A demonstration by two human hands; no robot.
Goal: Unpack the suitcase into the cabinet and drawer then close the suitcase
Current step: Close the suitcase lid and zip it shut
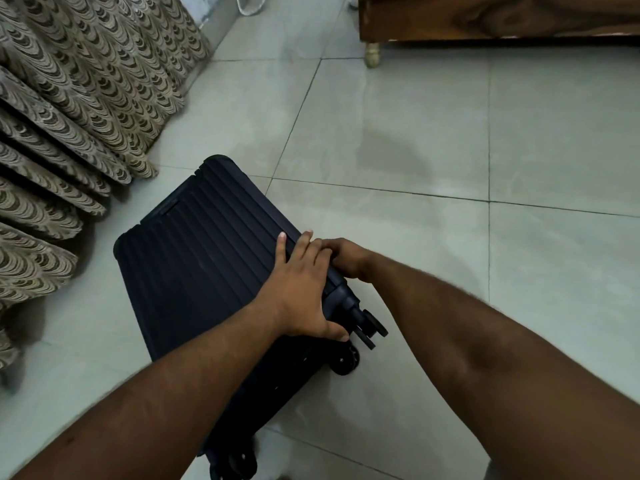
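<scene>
The closed suitcase (207, 258) is pressed flat on the floor under the spread, open left hand (298, 292), its long axis running away ahead-left, while its side edge just beyond is pinched by the curled right hand (341, 258).

Tiled floor (398, 133), patterned curtain (69, 98)

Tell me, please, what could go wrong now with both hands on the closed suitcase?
The right hand curls over the suitcase edge, so fingers might get pinched there. The left hand presses flat close to the wheels, so the case could slide on the smooth tiled floor.
</scene>
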